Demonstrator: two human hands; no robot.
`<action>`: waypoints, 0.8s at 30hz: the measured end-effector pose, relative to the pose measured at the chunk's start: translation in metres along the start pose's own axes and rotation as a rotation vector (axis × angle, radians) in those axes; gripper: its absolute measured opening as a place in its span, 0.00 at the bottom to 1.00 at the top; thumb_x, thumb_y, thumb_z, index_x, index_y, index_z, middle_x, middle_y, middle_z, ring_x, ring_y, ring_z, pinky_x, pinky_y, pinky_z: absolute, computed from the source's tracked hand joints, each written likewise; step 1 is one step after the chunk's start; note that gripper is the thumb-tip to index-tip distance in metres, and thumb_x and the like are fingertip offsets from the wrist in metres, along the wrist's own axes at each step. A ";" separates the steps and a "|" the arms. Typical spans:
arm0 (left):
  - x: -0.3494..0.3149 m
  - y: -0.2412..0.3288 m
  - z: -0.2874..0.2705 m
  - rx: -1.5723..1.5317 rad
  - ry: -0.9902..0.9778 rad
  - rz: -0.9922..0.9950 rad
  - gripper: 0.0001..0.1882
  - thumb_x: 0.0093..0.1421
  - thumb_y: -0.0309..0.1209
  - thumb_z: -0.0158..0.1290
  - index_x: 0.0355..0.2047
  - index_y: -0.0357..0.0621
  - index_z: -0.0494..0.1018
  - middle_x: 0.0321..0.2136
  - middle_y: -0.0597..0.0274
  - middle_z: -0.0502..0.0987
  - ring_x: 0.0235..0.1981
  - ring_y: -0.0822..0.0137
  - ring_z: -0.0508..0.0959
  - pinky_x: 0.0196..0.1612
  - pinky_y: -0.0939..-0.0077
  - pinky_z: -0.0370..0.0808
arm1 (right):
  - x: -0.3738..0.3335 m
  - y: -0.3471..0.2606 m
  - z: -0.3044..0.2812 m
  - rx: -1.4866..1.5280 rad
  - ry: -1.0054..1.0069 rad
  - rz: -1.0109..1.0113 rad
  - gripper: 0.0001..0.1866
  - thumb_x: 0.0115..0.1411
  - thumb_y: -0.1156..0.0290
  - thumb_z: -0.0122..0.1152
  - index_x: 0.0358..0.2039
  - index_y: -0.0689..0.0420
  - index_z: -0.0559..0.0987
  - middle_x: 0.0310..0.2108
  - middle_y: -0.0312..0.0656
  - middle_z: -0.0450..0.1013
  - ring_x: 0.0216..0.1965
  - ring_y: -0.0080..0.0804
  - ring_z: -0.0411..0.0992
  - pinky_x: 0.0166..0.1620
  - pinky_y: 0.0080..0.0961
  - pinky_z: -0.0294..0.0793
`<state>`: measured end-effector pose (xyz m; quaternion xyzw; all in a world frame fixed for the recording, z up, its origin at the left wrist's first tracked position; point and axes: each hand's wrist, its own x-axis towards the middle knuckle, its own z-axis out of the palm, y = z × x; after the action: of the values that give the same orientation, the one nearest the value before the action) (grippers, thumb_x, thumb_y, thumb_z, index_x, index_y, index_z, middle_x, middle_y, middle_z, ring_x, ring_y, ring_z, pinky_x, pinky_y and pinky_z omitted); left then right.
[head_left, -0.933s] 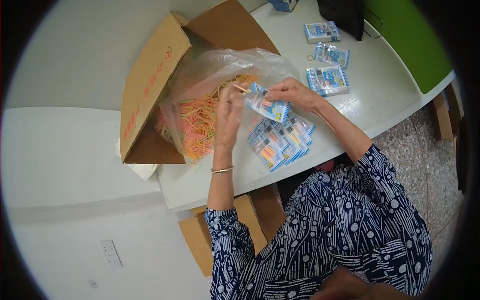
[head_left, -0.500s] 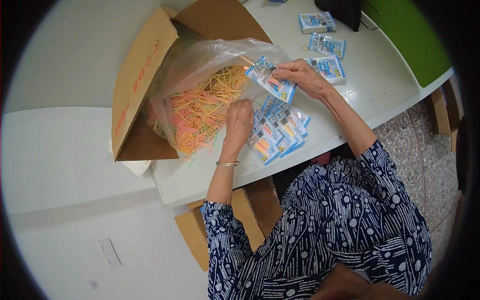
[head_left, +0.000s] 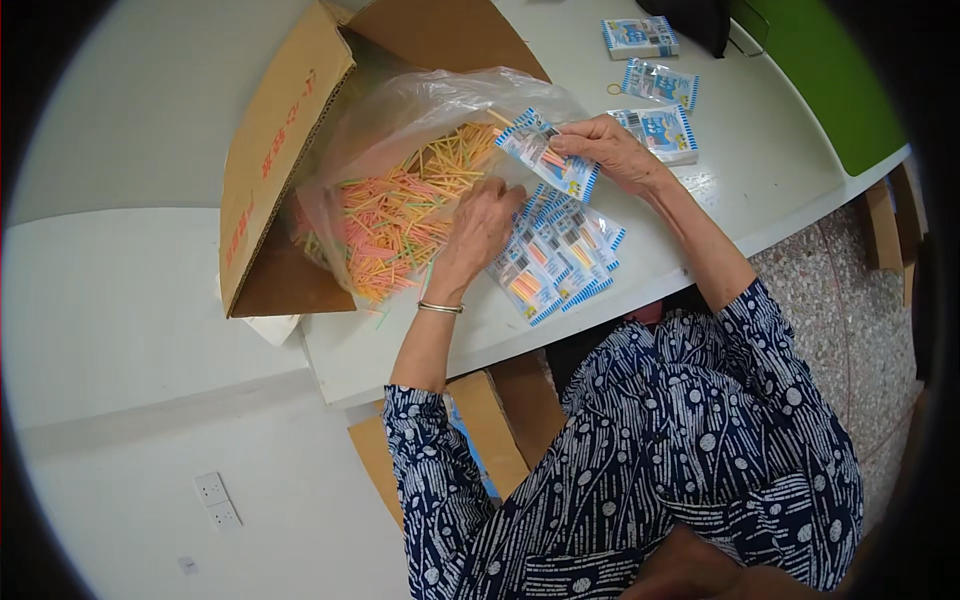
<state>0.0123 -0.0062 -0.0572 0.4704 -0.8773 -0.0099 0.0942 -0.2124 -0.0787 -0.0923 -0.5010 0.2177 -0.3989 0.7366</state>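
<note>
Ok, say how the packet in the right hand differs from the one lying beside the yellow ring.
The held packet is up in the right hand; the loose packet lies on the table. The held packet has a pale stick poking from its upper end; the loose packet shows none. Both are blue and white with striped ends.

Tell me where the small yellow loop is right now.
In the head view, the yellow loop lies on the white table at upper right, just left of the middle packet of three, beyond the right hand.
</note>
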 end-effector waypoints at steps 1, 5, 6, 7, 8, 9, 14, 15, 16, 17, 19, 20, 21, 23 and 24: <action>0.000 -0.001 -0.002 -0.009 -0.005 0.014 0.09 0.50 0.22 0.49 0.32 0.40 0.73 0.31 0.53 0.71 0.38 0.54 0.72 0.42 0.62 0.70 | 0.000 -0.001 0.000 -0.014 0.002 -0.006 0.13 0.57 0.65 0.60 0.38 0.62 0.80 0.31 0.34 0.76 0.31 0.15 0.70 0.36 0.13 0.70; -0.008 -0.014 -0.010 0.022 -0.082 0.068 0.09 0.49 0.23 0.52 0.33 0.42 0.73 0.33 0.56 0.71 0.38 0.55 0.72 0.41 0.64 0.71 | 0.000 0.000 -0.003 -0.023 -0.003 0.008 0.14 0.58 0.65 0.60 0.39 0.62 0.80 0.32 0.35 0.76 0.32 0.15 0.71 0.37 0.13 0.70; -0.009 -0.016 -0.013 0.016 -0.151 0.075 0.09 0.50 0.23 0.52 0.33 0.42 0.73 0.33 0.56 0.71 0.38 0.56 0.72 0.41 0.64 0.71 | 0.000 0.001 -0.003 -0.022 -0.002 0.010 0.14 0.58 0.65 0.60 0.39 0.62 0.80 0.32 0.35 0.76 0.32 0.15 0.71 0.37 0.13 0.70; -0.011 -0.017 -0.016 0.010 -0.221 0.080 0.08 0.50 0.23 0.52 0.33 0.42 0.72 0.33 0.56 0.71 0.38 0.57 0.72 0.41 0.65 0.70 | 0.000 0.002 -0.002 -0.020 0.004 0.001 0.14 0.58 0.65 0.60 0.39 0.62 0.80 0.32 0.35 0.76 0.32 0.15 0.71 0.38 0.14 0.70; -0.013 -0.019 -0.018 0.011 -0.222 0.078 0.08 0.50 0.23 0.52 0.33 0.42 0.72 0.33 0.56 0.71 0.38 0.57 0.72 0.41 0.65 0.70 | 0.000 0.002 -0.001 -0.018 0.008 -0.008 0.14 0.58 0.65 0.60 0.39 0.62 0.80 0.32 0.35 0.76 0.32 0.15 0.70 0.38 0.14 0.69; -0.016 -0.021 -0.020 -0.009 -0.257 0.071 0.08 0.50 0.24 0.52 0.33 0.42 0.72 0.32 0.57 0.70 0.37 0.57 0.72 0.41 0.65 0.70 | 0.001 0.003 0.000 -0.016 0.005 -0.007 0.14 0.58 0.65 0.60 0.39 0.62 0.80 0.32 0.35 0.76 0.32 0.15 0.70 0.38 0.14 0.69; -0.028 -0.018 -0.023 0.021 -0.233 0.126 0.10 0.52 0.24 0.51 0.36 0.41 0.70 0.32 0.58 0.70 0.38 0.59 0.71 0.42 0.67 0.69 | -0.001 0.001 0.001 -0.021 0.001 0.008 0.14 0.57 0.65 0.60 0.39 0.61 0.80 0.31 0.34 0.77 0.32 0.15 0.71 0.38 0.15 0.70; -0.028 -0.014 -0.024 0.044 -0.235 0.119 0.08 0.53 0.25 0.50 0.34 0.41 0.70 0.31 0.57 0.69 0.38 0.59 0.71 0.43 0.67 0.68 | -0.001 0.001 0.001 -0.021 0.002 0.008 0.14 0.57 0.65 0.60 0.39 0.61 0.80 0.31 0.34 0.77 0.32 0.15 0.71 0.38 0.15 0.70; -0.027 -0.011 -0.024 0.066 -0.237 0.113 0.06 0.53 0.26 0.49 0.33 0.40 0.70 0.30 0.57 0.69 0.38 0.59 0.70 0.44 0.66 0.67 | -0.002 0.000 0.000 -0.025 -0.002 0.008 0.14 0.57 0.65 0.60 0.38 0.61 0.80 0.31 0.34 0.77 0.32 0.15 0.71 0.38 0.14 0.70; -0.029 -0.012 -0.024 0.068 -0.236 0.111 0.06 0.53 0.26 0.49 0.33 0.40 0.70 0.30 0.57 0.69 0.38 0.59 0.70 0.44 0.66 0.67 | -0.001 0.000 0.001 -0.029 -0.012 0.008 0.14 0.57 0.65 0.60 0.38 0.61 0.81 0.31 0.34 0.77 0.32 0.15 0.71 0.38 0.14 0.70; -0.030 -0.015 -0.021 0.080 -0.195 0.146 0.06 0.53 0.25 0.47 0.32 0.40 0.70 0.30 0.57 0.69 0.38 0.59 0.70 0.44 0.67 0.66 | 0.000 0.001 0.002 -0.023 -0.015 0.003 0.13 0.57 0.65 0.60 0.38 0.61 0.81 0.31 0.34 0.77 0.32 0.15 0.71 0.38 0.14 0.70; -0.028 -0.015 -0.021 0.080 -0.194 0.146 0.06 0.53 0.25 0.47 0.32 0.40 0.70 0.30 0.57 0.69 0.38 0.59 0.70 0.44 0.67 0.66 | 0.000 0.001 0.002 -0.017 -0.014 0.000 0.13 0.57 0.65 0.60 0.38 0.61 0.81 0.31 0.34 0.76 0.32 0.15 0.71 0.38 0.14 0.70; -0.025 -0.015 -0.021 0.092 -0.220 0.151 0.07 0.52 0.24 0.48 0.33 0.40 0.70 0.31 0.57 0.69 0.38 0.59 0.71 0.44 0.67 0.67 | 0.000 0.002 0.001 -0.018 -0.013 0.001 0.13 0.57 0.65 0.60 0.38 0.61 0.81 0.31 0.34 0.76 0.32 0.15 0.71 0.38 0.14 0.70; -0.022 -0.016 -0.019 0.104 -0.246 0.155 0.09 0.52 0.23 0.50 0.35 0.40 0.70 0.32 0.58 0.70 0.38 0.59 0.71 0.43 0.67 0.68 | 0.000 0.002 0.002 -0.013 -0.008 -0.009 0.13 0.57 0.65 0.60 0.38 0.61 0.81 0.31 0.34 0.76 0.32 0.15 0.71 0.38 0.14 0.70; -0.022 -0.016 -0.017 0.118 -0.247 0.161 0.07 0.51 0.23 0.50 0.33 0.40 0.70 0.32 0.57 0.70 0.38 0.59 0.71 0.43 0.68 0.69 | 0.000 0.002 0.003 -0.013 -0.010 -0.009 0.13 0.57 0.65 0.60 0.38 0.61 0.81 0.31 0.34 0.76 0.32 0.15 0.71 0.38 0.14 0.70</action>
<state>0.0398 0.0040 -0.0459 0.3985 -0.9162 -0.0086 -0.0417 -0.2100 -0.0765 -0.0926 -0.5088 0.2146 -0.3982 0.7325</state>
